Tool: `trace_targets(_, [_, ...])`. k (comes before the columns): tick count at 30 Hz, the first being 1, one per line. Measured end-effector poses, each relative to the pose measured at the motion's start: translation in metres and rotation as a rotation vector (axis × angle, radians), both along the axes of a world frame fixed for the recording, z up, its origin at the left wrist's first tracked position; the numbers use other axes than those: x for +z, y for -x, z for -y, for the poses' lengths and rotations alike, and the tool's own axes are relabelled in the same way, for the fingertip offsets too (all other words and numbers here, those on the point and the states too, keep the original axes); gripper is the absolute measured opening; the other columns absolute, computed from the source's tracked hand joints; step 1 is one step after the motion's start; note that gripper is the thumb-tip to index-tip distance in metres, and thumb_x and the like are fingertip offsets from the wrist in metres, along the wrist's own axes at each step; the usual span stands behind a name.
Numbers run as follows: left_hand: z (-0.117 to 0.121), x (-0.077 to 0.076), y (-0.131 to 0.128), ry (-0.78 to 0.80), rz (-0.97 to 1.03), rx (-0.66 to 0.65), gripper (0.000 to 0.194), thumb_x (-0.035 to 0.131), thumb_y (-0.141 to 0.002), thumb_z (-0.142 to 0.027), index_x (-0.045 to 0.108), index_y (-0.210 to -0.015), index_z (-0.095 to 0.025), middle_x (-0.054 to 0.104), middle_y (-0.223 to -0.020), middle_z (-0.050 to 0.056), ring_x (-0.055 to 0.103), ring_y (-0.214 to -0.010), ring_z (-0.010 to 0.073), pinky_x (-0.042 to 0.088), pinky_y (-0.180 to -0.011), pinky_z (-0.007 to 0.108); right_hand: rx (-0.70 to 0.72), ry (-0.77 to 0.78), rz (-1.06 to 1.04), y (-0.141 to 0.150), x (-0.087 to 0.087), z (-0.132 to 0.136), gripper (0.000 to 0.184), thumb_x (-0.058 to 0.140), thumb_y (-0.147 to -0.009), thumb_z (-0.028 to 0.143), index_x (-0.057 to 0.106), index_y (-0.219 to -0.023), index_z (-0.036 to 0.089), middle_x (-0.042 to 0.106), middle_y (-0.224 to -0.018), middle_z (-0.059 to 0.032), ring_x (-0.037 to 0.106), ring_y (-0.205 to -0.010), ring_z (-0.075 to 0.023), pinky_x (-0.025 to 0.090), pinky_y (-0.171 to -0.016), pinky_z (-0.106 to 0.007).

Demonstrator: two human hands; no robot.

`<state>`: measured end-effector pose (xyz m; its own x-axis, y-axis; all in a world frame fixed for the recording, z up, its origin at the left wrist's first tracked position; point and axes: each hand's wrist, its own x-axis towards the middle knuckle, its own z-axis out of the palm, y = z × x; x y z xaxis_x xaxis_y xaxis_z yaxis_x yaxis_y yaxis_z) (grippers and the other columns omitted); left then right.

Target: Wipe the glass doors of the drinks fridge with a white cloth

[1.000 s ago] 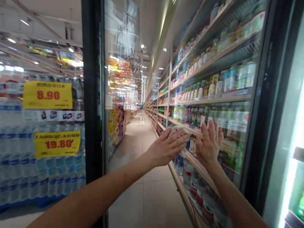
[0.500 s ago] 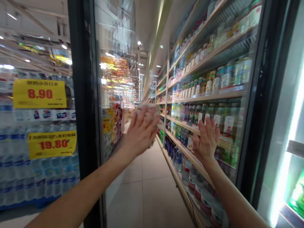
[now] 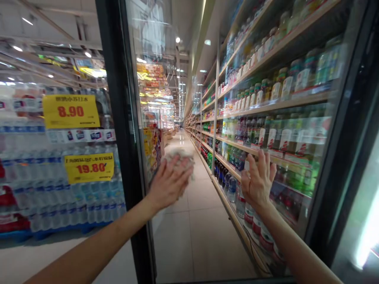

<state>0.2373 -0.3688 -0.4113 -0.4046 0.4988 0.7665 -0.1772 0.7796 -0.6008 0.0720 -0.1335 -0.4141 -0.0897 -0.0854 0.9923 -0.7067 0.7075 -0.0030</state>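
Straight ahead stands a glass door [image 3: 204, 236] with a black frame [image 3: 124, 118]. My left hand [image 3: 170, 181] presses a crumpled whitish cloth [image 3: 189, 157] to the glass, its fingers spread over it. Motion blurs the cloth's edges, and the hand covers much of it. To the right, my right hand [image 3: 258, 183] is raised with its fingers stretched out and holds nothing. Its palm faces the pane and seems to rest on it, though the contact itself is hidden.
Shelves of bottled drinks [image 3: 266, 104] show in the glass on the right, beside a tiled aisle floor [image 3: 204, 201]. Left of the door are stacked packs of bottled water [image 3: 59, 193] with yellow price signs [image 3: 71, 111]. A bright light strip [image 3: 368, 232] glows at far right.
My left hand and the cloth have moved down on the glass. My right hand stays nearly in place. The view has shifted, so the door frame appears farther right and tilted.
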Motion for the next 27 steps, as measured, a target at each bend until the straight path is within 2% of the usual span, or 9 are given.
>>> trace_targets(4, [0.003,-0.021,-0.011,0.335,0.268,-0.141,0.039,0.043,-0.082,-0.033,0.048,-0.12,-0.034,0.021,-0.145,-0.011,0.011,-0.137,0.0133,0.014,-0.113,0.034,0.038,-0.057,-0.004,-0.012,-0.012,0.012,0.056,0.043,-0.083,0.029,0.028,-0.138,0.026,0.022,-0.147,-0.0109,0.02,-0.135,-0.0296,0.018,-0.104,-0.054])
trace_targets(5, [0.005,-0.018,-0.012,0.296,0.245,-0.129,0.04,0.043,-0.082,-0.031,0.047,-0.122,-0.031,0.02,-0.146,-0.008,0.01,-0.137,0.0153,0.013,-0.113,0.037,0.042,-0.054,-0.006,-0.014,-0.013,0.014,0.056,0.043,-0.084,0.029,0.028,-0.137,0.026,0.023,-0.146,-0.0113,0.02,-0.134,-0.0296,0.017,-0.104,-0.054])
trace_targets(8, [0.014,-0.002,-0.011,-0.072,-0.031,0.02,0.049,0.048,-0.08,-0.027,0.042,-0.128,-0.021,0.026,-0.145,0.006,0.007,-0.137,0.0248,0.014,-0.11,0.047,0.05,-0.033,0.001,-0.018,-0.014,0.02,0.055,0.043,-0.084,0.03,0.029,-0.137,0.025,0.024,-0.146,-0.0123,0.02,-0.134,-0.03,0.017,-0.104,-0.055])
trace_targets(10, [0.016,-0.007,-0.01,-0.171,-0.086,0.059,0.051,0.051,-0.079,-0.026,0.04,-0.129,-0.022,0.03,-0.143,0.007,0.007,-0.137,0.0261,0.015,-0.109,0.048,0.064,-0.041,0.005,-0.022,-0.016,0.024,0.055,0.042,-0.085,0.03,0.029,-0.137,0.025,0.023,-0.146,-0.0121,0.02,-0.134,-0.03,0.017,-0.104,-0.055])
trace_targets(15, [0.011,-0.06,-0.013,0.312,0.343,-0.13,0.044,0.042,-0.083,-0.03,0.042,-0.127,-0.027,0.022,-0.146,-0.004,0.01,-0.137,0.0192,0.007,-0.113,0.04,0.131,-0.13,-0.036,-0.033,-0.029,0.033,0.057,0.043,-0.084,0.027,0.025,-0.138,0.028,0.023,-0.147,-0.0085,0.021,-0.135,-0.0275,0.014,-0.106,-0.053])
trace_targets(17, [0.012,-0.057,-0.012,0.287,0.321,-0.114,0.044,0.04,-0.084,-0.029,0.041,-0.128,-0.027,0.023,-0.146,-0.004,0.009,-0.137,0.019,0.006,-0.113,0.041,0.135,-0.134,-0.039,-0.034,-0.033,0.035,0.057,0.044,-0.084,0.027,0.025,-0.138,0.029,0.022,-0.147,-0.0078,0.021,-0.135,-0.0272,0.014,-0.107,-0.052])
trace_targets(21, [0.01,-0.022,-0.005,-0.137,-0.071,0.04,0.049,0.048,-0.081,-0.026,0.039,-0.13,-0.024,0.03,-0.143,0.004,0.009,-0.137,0.0262,0.015,-0.109,0.048,0.13,-0.101,-0.03,-0.035,-0.035,0.036,0.057,0.045,-0.084,0.026,0.026,-0.138,0.03,0.02,-0.148,-0.0069,0.02,-0.135,-0.0279,0.014,-0.106,-0.054])
trace_targets(23, [0.005,-0.02,-0.004,-0.076,-0.023,0.005,0.048,0.048,-0.081,-0.027,0.041,-0.128,-0.022,0.03,-0.143,0.005,0.01,-0.136,0.0273,0.016,-0.109,0.048,0.136,-0.122,-0.035,-0.038,-0.036,0.037,0.059,0.045,-0.083,0.026,0.024,-0.138,0.03,0.019,-0.148,-0.0068,0.019,-0.135,-0.0277,0.014,-0.106,-0.053])
trace_targets(27, [-0.003,-0.04,-0.007,0.196,0.203,-0.127,0.039,0.041,-0.084,-0.031,0.046,-0.123,-0.032,0.027,-0.144,-0.01,0.01,-0.137,0.0149,0.013,-0.113,0.035,0.145,-0.185,-0.065,-0.041,-0.042,0.038,0.063,0.046,-0.083,0.026,0.02,-0.14,0.029,0.022,-0.147,-0.0072,0.022,-0.134,-0.0271,0.014,-0.107,-0.053])
